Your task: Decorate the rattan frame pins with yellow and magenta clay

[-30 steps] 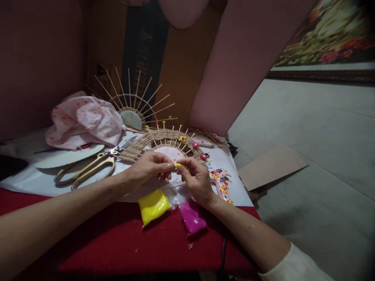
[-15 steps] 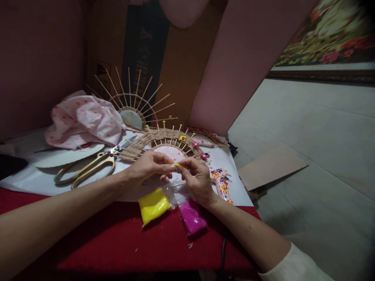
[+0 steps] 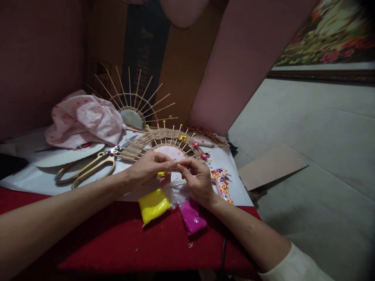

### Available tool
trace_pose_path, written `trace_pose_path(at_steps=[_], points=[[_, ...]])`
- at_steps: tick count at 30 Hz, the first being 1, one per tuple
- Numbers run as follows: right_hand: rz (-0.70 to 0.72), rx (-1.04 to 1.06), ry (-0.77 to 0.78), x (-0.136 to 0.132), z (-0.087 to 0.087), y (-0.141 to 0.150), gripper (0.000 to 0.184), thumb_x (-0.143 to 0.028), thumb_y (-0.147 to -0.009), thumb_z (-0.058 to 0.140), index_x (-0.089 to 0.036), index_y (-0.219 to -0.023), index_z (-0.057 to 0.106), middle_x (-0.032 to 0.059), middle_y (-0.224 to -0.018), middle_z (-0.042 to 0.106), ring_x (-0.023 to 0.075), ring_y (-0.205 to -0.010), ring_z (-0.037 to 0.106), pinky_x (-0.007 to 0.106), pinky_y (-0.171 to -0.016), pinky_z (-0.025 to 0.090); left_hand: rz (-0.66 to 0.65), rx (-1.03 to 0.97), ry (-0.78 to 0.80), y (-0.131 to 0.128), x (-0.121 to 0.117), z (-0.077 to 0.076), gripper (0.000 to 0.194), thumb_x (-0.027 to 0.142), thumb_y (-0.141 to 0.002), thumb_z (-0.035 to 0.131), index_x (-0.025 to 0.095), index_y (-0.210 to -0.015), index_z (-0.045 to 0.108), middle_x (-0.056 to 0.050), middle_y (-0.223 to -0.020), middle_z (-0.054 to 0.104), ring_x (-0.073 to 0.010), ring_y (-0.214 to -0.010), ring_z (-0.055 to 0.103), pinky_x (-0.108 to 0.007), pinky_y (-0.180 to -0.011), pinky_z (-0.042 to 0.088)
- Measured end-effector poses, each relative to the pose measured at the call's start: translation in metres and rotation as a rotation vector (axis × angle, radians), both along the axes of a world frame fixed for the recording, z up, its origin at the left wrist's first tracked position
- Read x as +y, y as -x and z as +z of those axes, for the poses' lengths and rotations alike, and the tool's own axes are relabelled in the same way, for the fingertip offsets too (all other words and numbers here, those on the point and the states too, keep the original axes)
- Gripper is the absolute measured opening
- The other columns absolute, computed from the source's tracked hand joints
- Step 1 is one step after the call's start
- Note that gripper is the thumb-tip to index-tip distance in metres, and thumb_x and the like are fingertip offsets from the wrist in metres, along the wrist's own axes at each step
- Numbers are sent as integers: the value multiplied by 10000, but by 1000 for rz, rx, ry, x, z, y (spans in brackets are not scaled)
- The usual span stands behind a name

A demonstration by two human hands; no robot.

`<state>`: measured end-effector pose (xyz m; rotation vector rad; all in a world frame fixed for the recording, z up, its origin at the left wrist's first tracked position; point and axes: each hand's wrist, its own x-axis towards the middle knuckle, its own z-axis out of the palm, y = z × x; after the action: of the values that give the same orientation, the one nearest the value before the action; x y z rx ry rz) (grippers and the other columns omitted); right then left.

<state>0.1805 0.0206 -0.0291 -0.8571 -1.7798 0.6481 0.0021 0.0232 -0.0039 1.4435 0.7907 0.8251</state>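
Note:
Fingertips of my left hand (image 3: 152, 166) and my right hand (image 3: 197, 177) meet over the white sheet, both closed in a pinch. A yellow clay lump (image 3: 160, 175) shows below the left palm, against the curled fingers. At the right fingertips is a tiny yellow bit, mostly hidden. Just behind the hands lies a woven twine half-round (image 3: 140, 142) with stick spokes, yellow and pink tips and small clay flowers (image 3: 183, 138). Nearer me rest a bag of yellow clay (image 3: 154, 207) and a bag of magenta clay (image 3: 192, 217).
Gold-handled scissors (image 3: 93, 168) lie left of the hands. A dotted pink cloth (image 3: 84, 121) is heaped behind them, beside a second spoked frame (image 3: 129, 117). A flower-patterned object (image 3: 222, 183) sits at right. The red table cover (image 3: 123, 249) ends near me.
My fingertips have shifted slightly. The yellow strip between them is now mostly hidden, and a yellow lump has come into sight under my left hand.

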Motion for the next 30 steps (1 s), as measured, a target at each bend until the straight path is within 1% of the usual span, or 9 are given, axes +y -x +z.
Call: trace_pose_path(at_steps=[3,9,12,15,18,21,25,27,30], points=[[-13,-9,-16,0,0,0,134,-283,-820,626,-193,-915,652,28,-814,644,118,-641,536,256,-587,452,7,-21,8,1,1,0,248,366,-758,655,139,-672,602,6,-493,588,-100,-431,512,-217,-452,397],[-20,-13,-17,1,-1,-1,107,-285,-844,595,-193,-820,644,-3,-698,589,101,-556,475,241,-512,406,0,3,5,1,1,0,335,409,-802,596,135,-610,577,-13,-504,600,-99,-423,523,-212,-433,394],[-4,-17,-21,1,-1,0,100,-285,-833,611,-195,-858,647,7,-752,609,110,-608,507,258,-564,436,-7,21,30,0,1,0,317,412,-803,595,126,-666,600,-13,-514,605,-95,-423,516,-206,-429,390],[17,-27,-6,0,-1,1,203,-282,-801,649,-196,-982,618,29,-863,636,132,-711,558,285,-649,471,18,-22,8,1,1,0,262,368,-778,632,127,-679,598,2,-493,585,-94,-426,500,-206,-432,389],[-1,-15,18,0,-2,1,284,-296,-786,663,-191,-1035,575,29,-867,626,133,-719,565,281,-641,475,37,-74,-3,1,2,0,251,345,-784,621,129,-660,590,-4,-506,589,-103,-456,517,-211,-450,396],[-24,12,31,0,-4,0,202,-298,-811,636,-190,-966,564,7,-799,602,118,-662,544,263,-601,459,68,-88,14,1,1,0,230,333,-789,614,128,-686,604,-8,-525,594,-105,-468,524,-211,-460,396],[-21,1,30,0,-3,0,121,-302,-837,606,-184,-849,589,-11,-717,571,99,-583,498,249,-553,429,40,-65,39,1,0,-1,339,414,-825,562,120,-662,611,-22,-533,593,-96,-447,507,-209,-448,374],[-15,2,17,0,-3,1,122,-302,-829,618,-183,-850,600,-4,-740,584,101,-601,502,248,-562,428,10,-26,26,1,1,-1,356,411,-811,582,117,-610,603,-22,-503,584,-91,-429,497,-205,-440,363],[-15,19,18,0,-2,1,171,-299,-801,652,-190,-921,595,9,-815,610,111,-658,530,250,-591,440,20,-31,-5,1,3,-1,283,342,-770,636,121,-596,608,-14,-493,592,-97,-438,512,-206,-454,380]])
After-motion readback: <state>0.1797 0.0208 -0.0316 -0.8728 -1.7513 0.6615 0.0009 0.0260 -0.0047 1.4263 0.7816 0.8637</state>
